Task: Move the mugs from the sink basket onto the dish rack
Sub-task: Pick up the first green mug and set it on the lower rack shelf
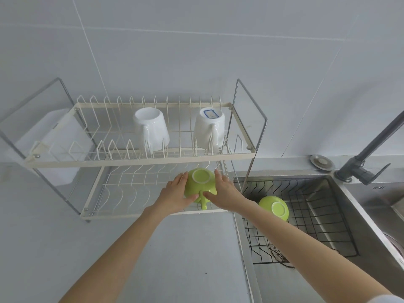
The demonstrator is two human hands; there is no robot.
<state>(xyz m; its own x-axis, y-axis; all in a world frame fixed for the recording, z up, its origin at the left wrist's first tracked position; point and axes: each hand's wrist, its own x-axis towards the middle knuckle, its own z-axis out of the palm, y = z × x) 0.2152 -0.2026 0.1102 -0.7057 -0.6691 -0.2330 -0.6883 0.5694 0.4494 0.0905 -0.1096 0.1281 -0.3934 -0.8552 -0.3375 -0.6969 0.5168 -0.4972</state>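
The green mug [200, 185] is sitting upside down on the lower shelf of the dish rack [140, 162], handle toward the person. It is looking rigid, glossy, probably slippery and breakable, so holding its sides suits it. The left hand [175, 196] and right hand [227, 192] are cupping it between spread fingers. A second green mug [274, 207] is waiting in the sink basket [317, 215].

Head camera looks down at dish rack [140, 159] and sink [341, 215].
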